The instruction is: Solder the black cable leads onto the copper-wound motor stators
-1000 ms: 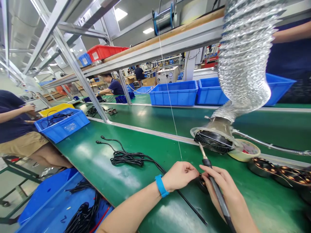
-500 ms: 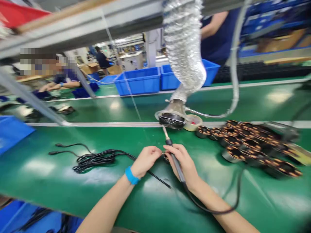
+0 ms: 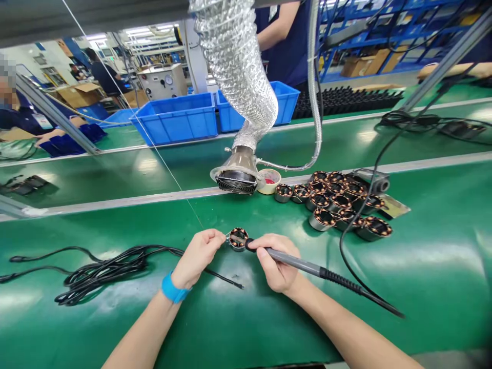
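Grey-handled, the soldering iron (image 3: 298,262) sits in your right hand (image 3: 280,262), fingers closed around it, its tip over the copper-wound ring (image 3: 237,247) on the counter (image 3: 230,328). Your left hand (image 3: 199,257), thumb and fingers pinched together on a thin wire (image 3: 188,203), is just beside that ring. Black cable (image 3: 107,267) lies coiled to the left, more wound rings (image 3: 323,224) clustered to the right.
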A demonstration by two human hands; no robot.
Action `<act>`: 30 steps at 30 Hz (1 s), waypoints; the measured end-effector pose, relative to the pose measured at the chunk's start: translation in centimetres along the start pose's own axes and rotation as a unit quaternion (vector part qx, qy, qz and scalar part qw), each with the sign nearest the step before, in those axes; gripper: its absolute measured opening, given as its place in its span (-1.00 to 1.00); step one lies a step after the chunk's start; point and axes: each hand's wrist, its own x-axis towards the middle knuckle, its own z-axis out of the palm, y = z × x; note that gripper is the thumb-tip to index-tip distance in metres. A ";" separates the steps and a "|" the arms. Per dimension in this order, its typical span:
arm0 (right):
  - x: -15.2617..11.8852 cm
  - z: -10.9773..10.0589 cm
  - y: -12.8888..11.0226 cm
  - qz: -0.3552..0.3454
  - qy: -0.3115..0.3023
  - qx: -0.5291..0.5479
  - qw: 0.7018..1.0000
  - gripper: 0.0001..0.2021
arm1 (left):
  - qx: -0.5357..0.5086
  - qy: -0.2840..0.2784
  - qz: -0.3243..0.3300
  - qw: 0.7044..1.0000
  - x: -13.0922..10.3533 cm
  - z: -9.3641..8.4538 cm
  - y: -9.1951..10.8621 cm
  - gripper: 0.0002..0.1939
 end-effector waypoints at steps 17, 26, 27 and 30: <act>-1.8 0.6 1.4 0.170 0.019 0.076 0.982 -0.78 | -0.023 -0.003 -0.009 1.000 -0.1 0.0 -0.1 -0.64; -1.8 0.4 1.3 0.185 0.036 0.075 0.979 -0.74 | -0.027 -0.005 -0.012 1.000 0.0 -0.1 -0.3 -0.64; -1.7 0.4 1.3 0.184 0.034 0.072 0.980 -0.74 | -0.029 -0.004 -0.013 0.999 0.0 -0.1 -0.2 -0.64; -1.7 0.4 1.4 0.179 0.037 0.070 0.981 -0.73 | -0.033 -0.003 -0.011 0.999 -0.1 -0.1 -0.1 -0.65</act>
